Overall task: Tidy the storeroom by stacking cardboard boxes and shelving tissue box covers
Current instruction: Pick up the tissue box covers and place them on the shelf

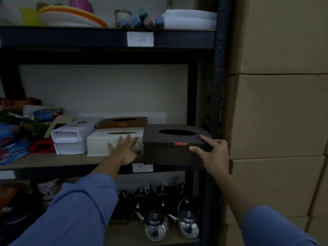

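A dark brown tissue box cover [168,151] with an oval hole and a red tag sits at the right end of the middle shelf [53,161], overhanging its front edge. My right hand [212,152] grips its front right corner, thumb on the front face and fingers on top. My left hand [125,150] lies with straight, spread fingers against the front of a white woven tissue box cover [99,143] just left of the dark one. Behind the white one stands a light brown cover [124,121]. Tall stacked cardboard boxes [276,112] fill the right side.
White binders [71,137] and colourful packets [12,137] crowd the shelf's left part. Plates, cups and white containers sit on the upper shelf [106,38]. Metal teapots [188,222] stand on the lower shelf. A dark steel upright [217,86] separates the shelving from the cardboard boxes.
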